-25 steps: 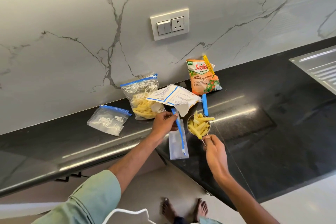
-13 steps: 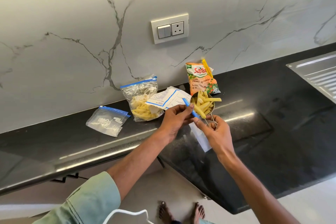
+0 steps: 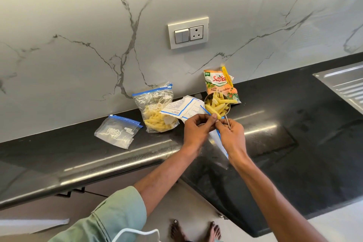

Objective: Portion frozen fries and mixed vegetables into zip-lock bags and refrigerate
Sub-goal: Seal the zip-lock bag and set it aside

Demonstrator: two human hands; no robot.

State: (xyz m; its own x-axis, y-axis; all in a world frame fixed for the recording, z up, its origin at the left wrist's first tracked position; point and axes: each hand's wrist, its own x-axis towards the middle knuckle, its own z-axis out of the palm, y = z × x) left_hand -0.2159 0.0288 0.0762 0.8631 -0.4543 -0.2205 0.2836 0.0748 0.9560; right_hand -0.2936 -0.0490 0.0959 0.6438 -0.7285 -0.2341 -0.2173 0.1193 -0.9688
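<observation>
Over counter (image 3: 294, 124): left hand (image 3: 196, 130) pinches zip-lock bag (image 3: 216, 137), right hand (image 3: 232, 137) grips fries cup (image 3: 216, 104) handle

Fries (image 3: 217, 105) heap a steel cup (image 3: 208, 98) beside the hanging zip-lock bag (image 3: 215, 137)

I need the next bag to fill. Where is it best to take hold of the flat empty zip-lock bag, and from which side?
Pinch the empty zip-lock bag at its blue zip strip, coming from the wall side. The bag lies flat, and that banded edge probably lifts easiest.
</observation>
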